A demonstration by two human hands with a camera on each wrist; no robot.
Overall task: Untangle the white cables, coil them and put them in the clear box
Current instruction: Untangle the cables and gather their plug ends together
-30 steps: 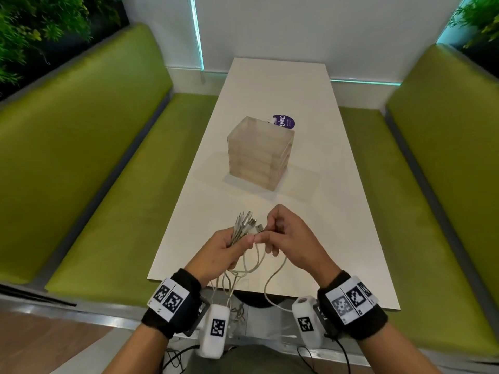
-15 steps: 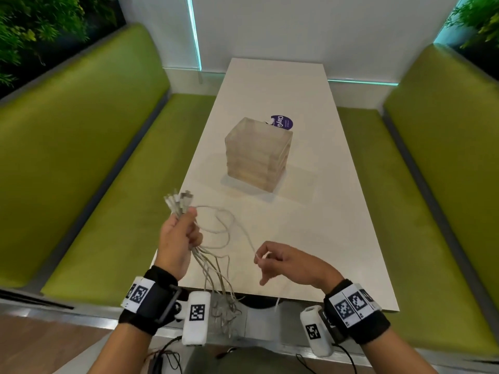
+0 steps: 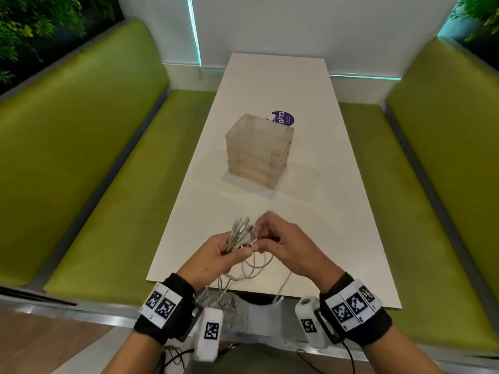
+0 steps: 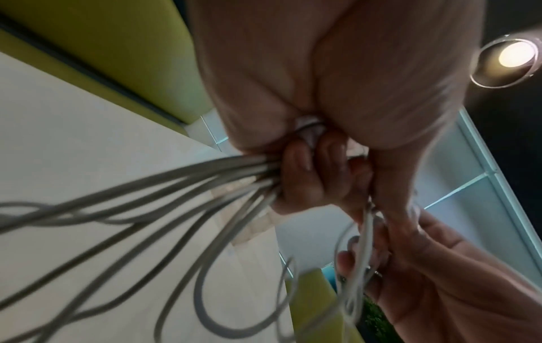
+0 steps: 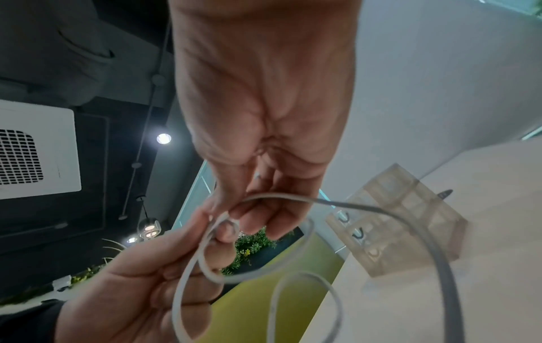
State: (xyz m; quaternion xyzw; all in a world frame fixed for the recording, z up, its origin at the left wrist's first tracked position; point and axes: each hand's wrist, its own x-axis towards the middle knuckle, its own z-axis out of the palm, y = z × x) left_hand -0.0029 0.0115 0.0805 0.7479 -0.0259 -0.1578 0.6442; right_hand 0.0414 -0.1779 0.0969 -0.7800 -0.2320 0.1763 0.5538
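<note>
My left hand (image 3: 224, 253) grips a bundle of white cables (image 3: 241, 233) above the near end of the white table (image 3: 310, 211), plug ends sticking up out of the fist. Loops of cable (image 3: 251, 268) hang below both hands and trail off the table's front edge. My right hand (image 3: 272, 236) meets the left and pinches one white cable (image 5: 223, 222) between thumb and fingers. In the left wrist view several cables (image 4: 164, 185) fan out from the curled fingers (image 4: 305, 176). The clear box (image 3: 259, 149), a stack of clear tiers, stands mid-table beyond the hands.
A purple round sticker (image 3: 283, 118) lies on the table just behind the box. Green bench seats (image 3: 108, 184) run along both sides of the table. A white wall closes the far end. Dark wires (image 3: 172, 354) hang near my lap below the table edge.
My left hand, which had swung out to the left with the bundle raised, has come back to the centre. My right hand has risen to meet it and pinches a cable there.
</note>
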